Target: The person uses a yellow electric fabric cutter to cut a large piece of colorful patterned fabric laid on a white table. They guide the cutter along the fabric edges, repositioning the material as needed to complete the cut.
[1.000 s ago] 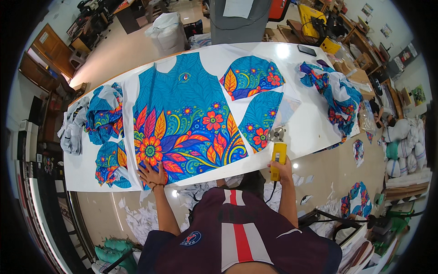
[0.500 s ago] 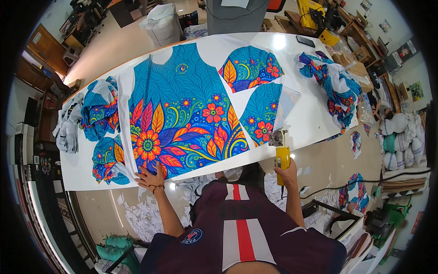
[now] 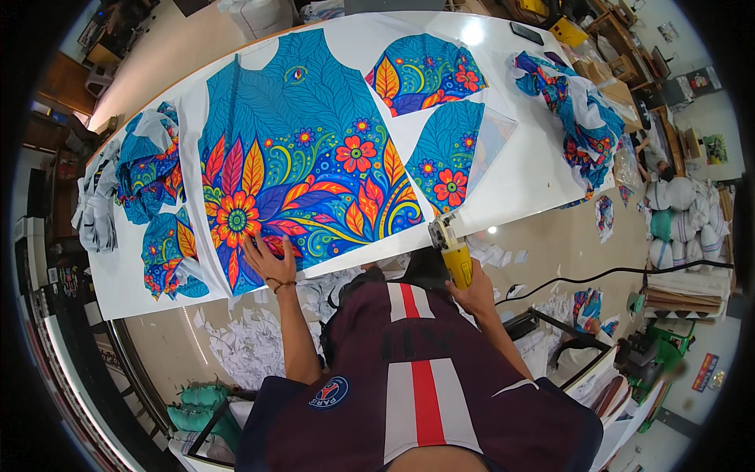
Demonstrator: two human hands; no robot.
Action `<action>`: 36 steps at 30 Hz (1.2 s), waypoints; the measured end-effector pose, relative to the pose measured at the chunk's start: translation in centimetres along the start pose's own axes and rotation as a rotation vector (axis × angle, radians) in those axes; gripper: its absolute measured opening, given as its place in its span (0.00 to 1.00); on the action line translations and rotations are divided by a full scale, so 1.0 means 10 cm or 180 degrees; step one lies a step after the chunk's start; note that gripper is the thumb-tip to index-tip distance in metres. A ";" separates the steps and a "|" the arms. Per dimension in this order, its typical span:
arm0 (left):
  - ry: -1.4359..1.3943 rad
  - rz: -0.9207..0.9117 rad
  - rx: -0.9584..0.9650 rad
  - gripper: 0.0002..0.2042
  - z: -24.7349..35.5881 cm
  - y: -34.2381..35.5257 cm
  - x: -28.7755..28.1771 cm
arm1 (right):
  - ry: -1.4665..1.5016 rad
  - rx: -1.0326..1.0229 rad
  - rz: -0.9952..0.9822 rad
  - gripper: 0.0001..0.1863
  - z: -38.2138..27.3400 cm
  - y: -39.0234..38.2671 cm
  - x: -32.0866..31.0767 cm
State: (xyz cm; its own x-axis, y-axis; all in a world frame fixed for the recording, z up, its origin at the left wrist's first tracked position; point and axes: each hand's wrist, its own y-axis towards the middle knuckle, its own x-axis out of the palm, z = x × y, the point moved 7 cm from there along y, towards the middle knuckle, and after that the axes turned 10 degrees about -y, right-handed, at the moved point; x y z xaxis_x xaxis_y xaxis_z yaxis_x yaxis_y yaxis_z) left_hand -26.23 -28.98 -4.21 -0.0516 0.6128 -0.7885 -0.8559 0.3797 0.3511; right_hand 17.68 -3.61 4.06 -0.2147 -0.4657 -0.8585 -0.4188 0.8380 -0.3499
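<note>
A large blue fabric panel with bright flowers and leaves lies flat on the white table. My left hand rests on its lower left part, fingers spread. In my right hand is a yellow electric fabric cutter, gripped by its body. The cutter's metal head is at the table's near edge, close to the panel's lower right corner; whether the blade touches cloth I cannot tell. Right of the panel lie a rounded printed piece and, below it, a partly folded printed piece.
Crumpled printed cloth lies at the table's left and right ends. A phone sits at the far edge. White scraps cover the floor near me. A black cord runs off to the right, near stacked sacks.
My right hand has brought the cutter leftward, nearer the panel's lower right corner, and tilted it. My left hand has slid from the panel's edge further onto it. The whole view has shifted.
</note>
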 end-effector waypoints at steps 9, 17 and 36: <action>-0.0266 0.0391 0.0308 0.32 0.09 0.04 -0.08 | -0.0277 -0.0016 -0.0204 0.35 -0.09 0.25 -0.04; -0.0265 0.0424 0.0242 0.29 0.12 0.04 -0.11 | -0.0361 0.0028 -0.0209 0.34 -0.18 0.37 -0.04; -0.0374 0.0380 0.0155 0.26 0.11 0.06 -0.11 | -0.0386 -0.0054 -0.0115 0.37 -0.69 1.18 -0.16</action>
State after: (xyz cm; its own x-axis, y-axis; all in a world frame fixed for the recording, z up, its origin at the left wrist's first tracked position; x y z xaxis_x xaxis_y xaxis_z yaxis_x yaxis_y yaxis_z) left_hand -26.14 -28.72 -2.56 -0.0883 0.7314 -0.6762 -0.8211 0.3309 0.4651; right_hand 6.99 5.02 3.94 -0.0914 -0.4569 -0.8848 -0.4395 0.8158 -0.3759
